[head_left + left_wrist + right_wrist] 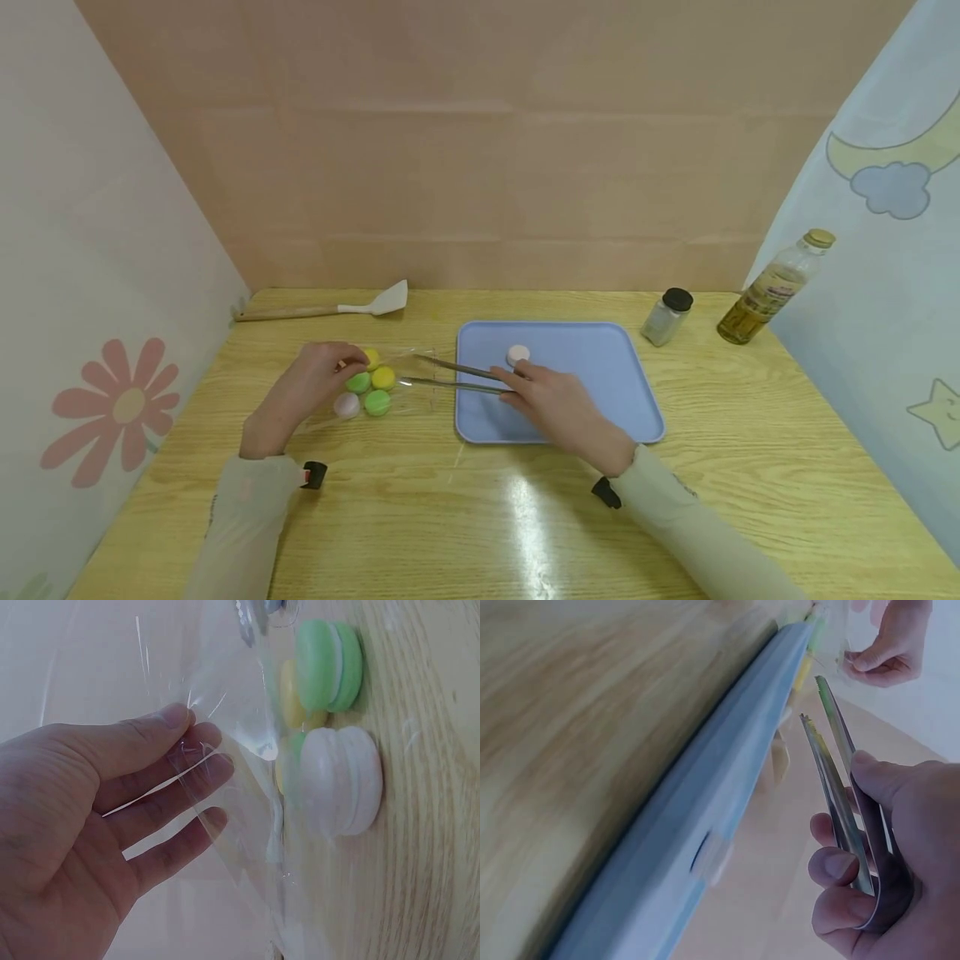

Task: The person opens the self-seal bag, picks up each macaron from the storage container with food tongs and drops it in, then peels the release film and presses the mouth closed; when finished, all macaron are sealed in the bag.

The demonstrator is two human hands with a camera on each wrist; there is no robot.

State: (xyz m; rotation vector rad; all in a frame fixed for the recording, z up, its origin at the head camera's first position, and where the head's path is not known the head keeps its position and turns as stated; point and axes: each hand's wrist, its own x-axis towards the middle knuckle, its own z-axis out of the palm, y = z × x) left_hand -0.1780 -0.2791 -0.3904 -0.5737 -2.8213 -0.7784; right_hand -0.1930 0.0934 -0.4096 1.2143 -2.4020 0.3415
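My left hand (303, 387) pinches the edge of a clear plastic bag (240, 787) between thumb and forefinger, its other fingers loosely bent behind the film. Several macarons lie in or under the film: yellow (383, 377), green (378, 402) and a pale pink one (341, 781). In my right hand (558, 408) is a pair of metal tongs (844, 787), gripped near the bend. The tongs' arms stand apart with nothing between their tips, which point left toward the macarons. One pale macaron (518, 355) sits on the blue tray (600, 375), just beyond the right hand.
A white spatula with a wooden handle (300, 313) lies at the back left. Behind the tray on the right stand a small jar with a black lid (666, 318) and an oil bottle (772, 292). Walls close off the back and both sides of the wooden table (390, 533).
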